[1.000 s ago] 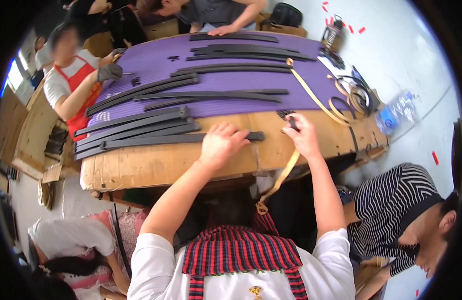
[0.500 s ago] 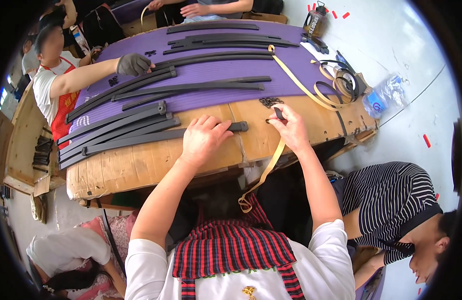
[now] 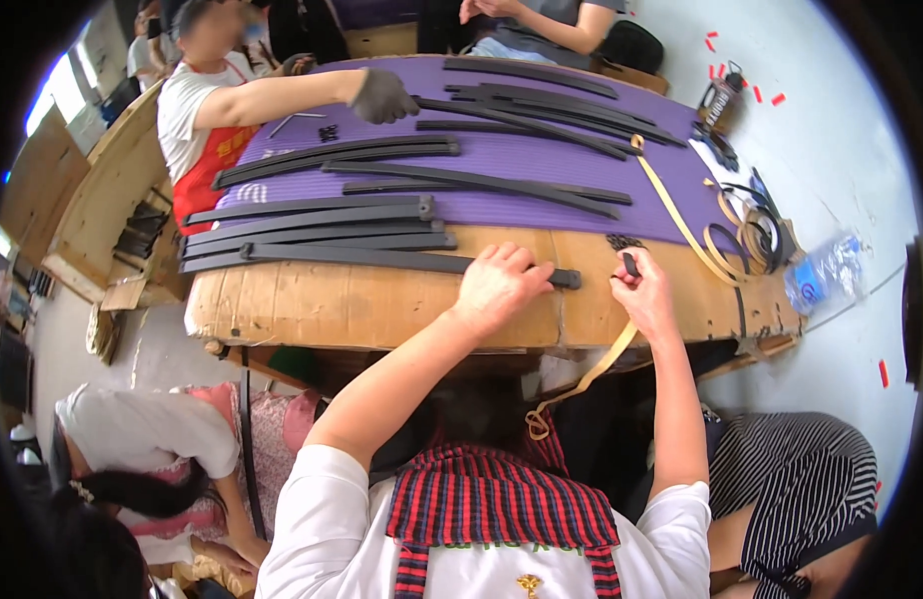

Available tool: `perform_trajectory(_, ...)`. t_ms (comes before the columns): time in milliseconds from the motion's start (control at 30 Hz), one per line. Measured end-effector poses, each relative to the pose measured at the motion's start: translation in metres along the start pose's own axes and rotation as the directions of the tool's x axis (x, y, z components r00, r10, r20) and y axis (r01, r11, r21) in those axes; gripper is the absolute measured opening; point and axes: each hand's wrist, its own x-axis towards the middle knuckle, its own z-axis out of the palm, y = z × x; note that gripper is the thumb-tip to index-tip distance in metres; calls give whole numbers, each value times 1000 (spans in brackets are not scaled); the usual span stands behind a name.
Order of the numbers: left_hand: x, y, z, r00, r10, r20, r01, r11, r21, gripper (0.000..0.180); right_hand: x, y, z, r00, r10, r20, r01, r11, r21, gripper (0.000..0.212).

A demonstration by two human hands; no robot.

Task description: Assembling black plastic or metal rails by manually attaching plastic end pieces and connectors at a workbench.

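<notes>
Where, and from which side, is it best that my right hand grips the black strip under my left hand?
Probably by its right end, coming from the right: the black strip is long and narrow, and that end sticks out uncovered beyond the left hand, toward the right hand.

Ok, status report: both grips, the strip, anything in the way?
Left grip on black strip. Right grip pinching small black piece. Strip's end exposed between grips. Tan strap dangles below right grip, seemingly not blocking.
</notes>
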Motion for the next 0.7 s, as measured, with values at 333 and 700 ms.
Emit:
perform_trajectory(333, -5, 3, 13, 999, 10, -39, -9, 999, 39, 26, -1, 9, 1, 997, 67, -34, -60, 983, 176, 31)
perform_trajectory(700, -2, 6, 14, 995, 100, -25, -100, 995, 1, 28, -9, 5, -4, 994, 89, -62, -78, 984, 159, 33)
